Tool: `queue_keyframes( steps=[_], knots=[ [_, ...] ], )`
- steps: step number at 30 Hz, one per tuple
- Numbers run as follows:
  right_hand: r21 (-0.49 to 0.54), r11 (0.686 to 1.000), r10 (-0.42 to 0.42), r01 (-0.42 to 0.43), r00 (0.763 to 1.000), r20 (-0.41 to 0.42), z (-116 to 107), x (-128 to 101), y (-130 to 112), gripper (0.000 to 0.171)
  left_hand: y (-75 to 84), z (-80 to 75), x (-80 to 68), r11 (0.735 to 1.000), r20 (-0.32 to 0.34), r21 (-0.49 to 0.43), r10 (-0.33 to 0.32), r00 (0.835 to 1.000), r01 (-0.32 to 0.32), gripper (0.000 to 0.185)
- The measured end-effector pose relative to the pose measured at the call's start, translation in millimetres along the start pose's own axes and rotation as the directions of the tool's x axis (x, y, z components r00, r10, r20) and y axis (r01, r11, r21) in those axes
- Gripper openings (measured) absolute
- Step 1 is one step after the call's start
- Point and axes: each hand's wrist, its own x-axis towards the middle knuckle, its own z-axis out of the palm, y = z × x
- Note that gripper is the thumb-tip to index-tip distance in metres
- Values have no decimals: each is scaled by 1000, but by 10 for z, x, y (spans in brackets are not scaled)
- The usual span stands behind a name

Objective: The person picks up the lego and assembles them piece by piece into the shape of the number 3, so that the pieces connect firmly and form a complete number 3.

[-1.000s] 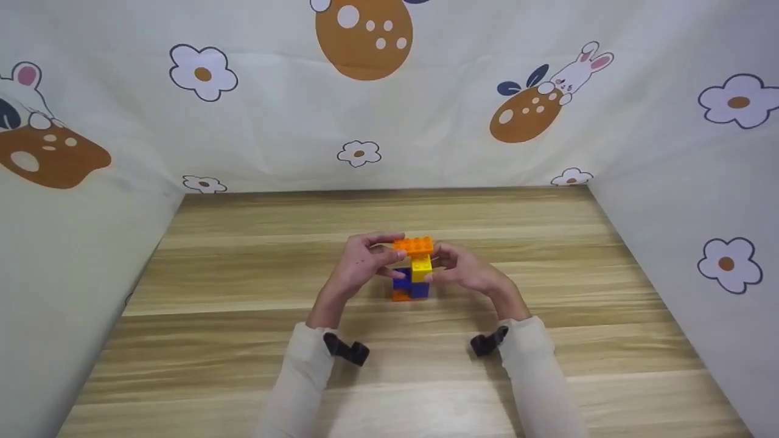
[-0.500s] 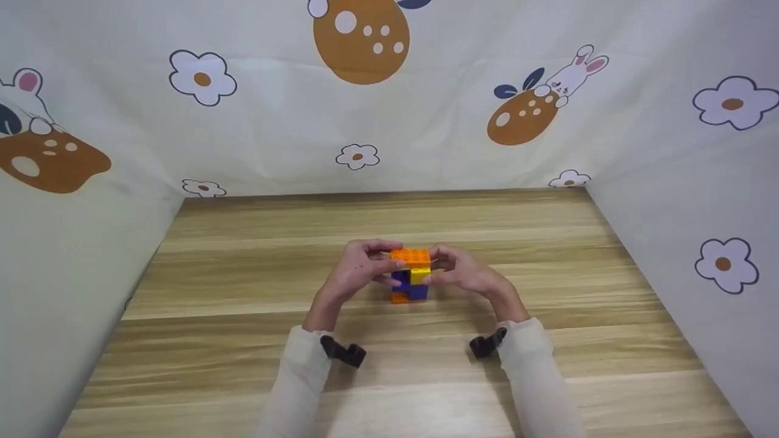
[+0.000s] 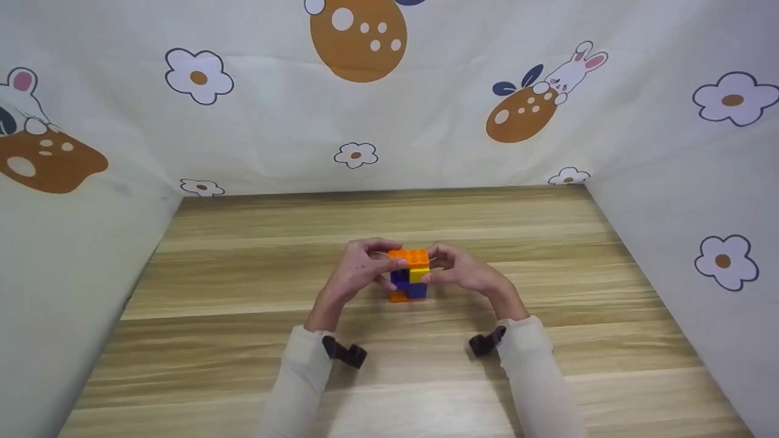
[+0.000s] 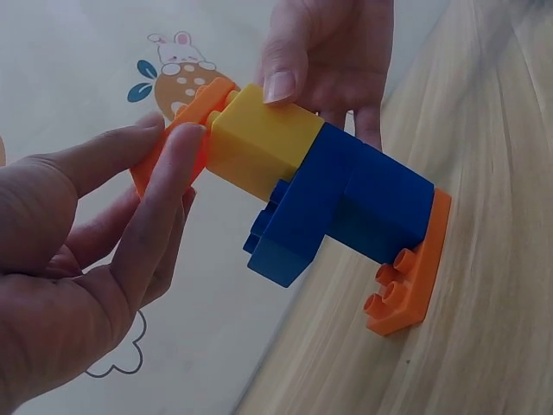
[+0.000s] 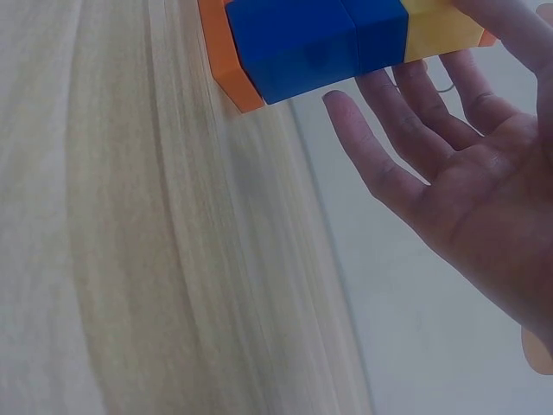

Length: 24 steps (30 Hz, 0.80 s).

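Note:
A small tower of toy building bricks stands on the table in the head view. Its base is an orange brick [image 4: 423,277] with bare studs on one side. Above it sit a blue brick [image 4: 384,203] and a second blue brick [image 4: 298,216] that juts out sideways. A yellow brick [image 4: 263,143] comes on top of these. My left hand [image 3: 360,267] pinches the top orange brick [image 3: 415,257] between thumb and fingers, against the yellow one; yellow studs show at the seam. My right hand [image 3: 459,267] holds the yellow brick, thumb on its near face, fingers behind.
The wood-grain table [image 3: 243,365] is enclosed by pale cloth walls [image 3: 274,121] printed with flowers and rabbits. Black wrist mounts [image 3: 345,351] stick out from both cream sleeves [image 3: 529,359].
The top orange brick has come down over the yellow brick with my left hand, which turned its studded top level. My right hand has stayed at the yellow brick.

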Motion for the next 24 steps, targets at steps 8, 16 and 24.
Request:
queue_keyframes(
  steps=[8, 16, 24],
  knots=[
    [3, 1000, 8, -8, 1000, -8, 0, -4, 5, 39, 11, 28, -1, 995, -36, 98, -14, 999, 18, 35],
    [7, 1000, 2, -2, 1000, -8, 2, -3, 6, 36, 16, 44, -8, 992, -49, 122, -8, 999, 14, 34],
    [20, 1000, -1, 1, 1000, -8, 2, 6, 16, 34, 8, 28, -15, 992, -40, 128, -13, 999, 19, 33]
  ],
)
